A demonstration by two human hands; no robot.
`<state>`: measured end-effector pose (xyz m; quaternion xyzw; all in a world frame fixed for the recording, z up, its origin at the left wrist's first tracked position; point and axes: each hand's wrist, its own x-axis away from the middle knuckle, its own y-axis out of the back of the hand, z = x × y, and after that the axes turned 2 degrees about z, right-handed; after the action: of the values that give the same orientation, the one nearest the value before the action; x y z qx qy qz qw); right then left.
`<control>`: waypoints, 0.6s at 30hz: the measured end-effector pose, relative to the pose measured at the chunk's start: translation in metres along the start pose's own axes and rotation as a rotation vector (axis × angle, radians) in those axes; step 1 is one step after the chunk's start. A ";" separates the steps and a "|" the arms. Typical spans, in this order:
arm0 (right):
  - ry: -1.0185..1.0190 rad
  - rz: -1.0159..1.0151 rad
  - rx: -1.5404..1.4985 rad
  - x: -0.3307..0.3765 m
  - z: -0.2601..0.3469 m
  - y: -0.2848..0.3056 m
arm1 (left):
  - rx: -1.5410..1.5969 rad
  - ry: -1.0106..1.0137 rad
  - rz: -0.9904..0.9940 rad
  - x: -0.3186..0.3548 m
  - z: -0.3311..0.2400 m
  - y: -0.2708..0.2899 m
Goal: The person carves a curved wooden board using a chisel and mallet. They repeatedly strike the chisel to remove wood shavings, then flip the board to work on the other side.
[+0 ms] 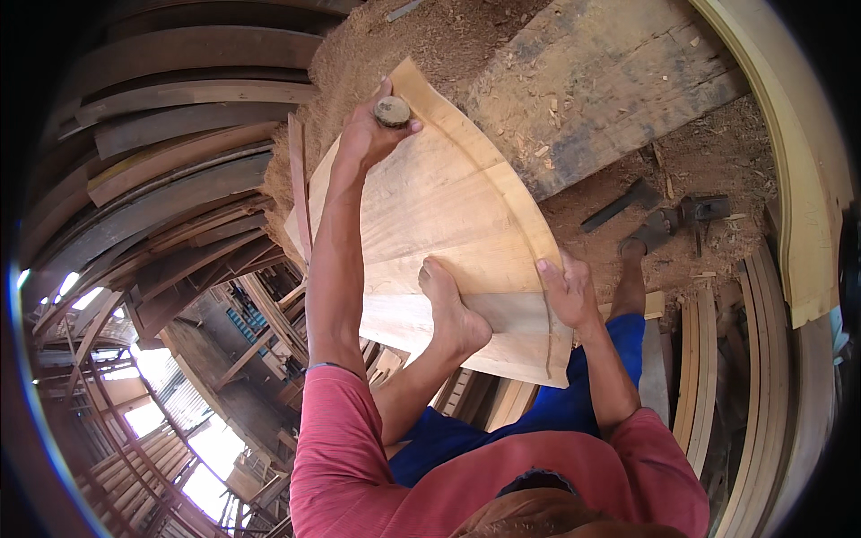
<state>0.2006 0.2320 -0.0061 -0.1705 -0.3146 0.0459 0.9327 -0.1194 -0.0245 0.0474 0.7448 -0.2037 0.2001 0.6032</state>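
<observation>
Board (430, 215), pale wood, wide and fan-shaped w/ curved edges, lies mid-frame, tilted, running from approx 5 o'clock up to 12. I see it from above the person's red shirt (466, 475) and blue shorts (556, 403) at 6 o'clock. Nearest contact: a bare foot (453, 309) planted flat on the board's lower part, pinning it. Just at 3 o'clock of the foot, right hand (569, 291) grips the board's right edge, fingers curled over it, closed on the wood. Further up, left arm stretched out; left hand (372, 130) clenched round a short round wooden handle (392, 110), pressed against the board's upper left part near 11 o'clock. Tool's working end hidden, can't tell what it is. Beyond the board: sawdust heap (421, 36) at 12, thick rough plank (592, 90) at 1 o'clock. Other foot (632, 251) on dusty ground at 3, dark metal tools (664, 215) just beside it. Stacked curved planks (179, 161) at 9–10 o'clock.
</observation>
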 end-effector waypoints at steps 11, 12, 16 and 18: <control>-0.066 -0.003 -0.004 0.031 -0.021 0.002 | -0.192 -0.060 0.027 0.027 -0.037 -0.011; -0.065 0.008 -0.004 0.034 -0.025 0.003 | -0.184 -0.064 0.046 0.029 -0.037 -0.013; -0.059 0.023 -0.003 0.040 -0.026 0.005 | -0.180 -0.132 0.013 0.032 -0.034 -0.021; -0.070 0.067 0.006 0.039 -0.024 0.010 | -0.186 -0.149 -0.005 0.032 -0.030 -0.023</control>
<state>0.2463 0.2414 -0.0052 -0.1766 -0.3411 0.0840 0.9195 -0.0812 0.0074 0.0519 0.6990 -0.2639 0.1229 0.6531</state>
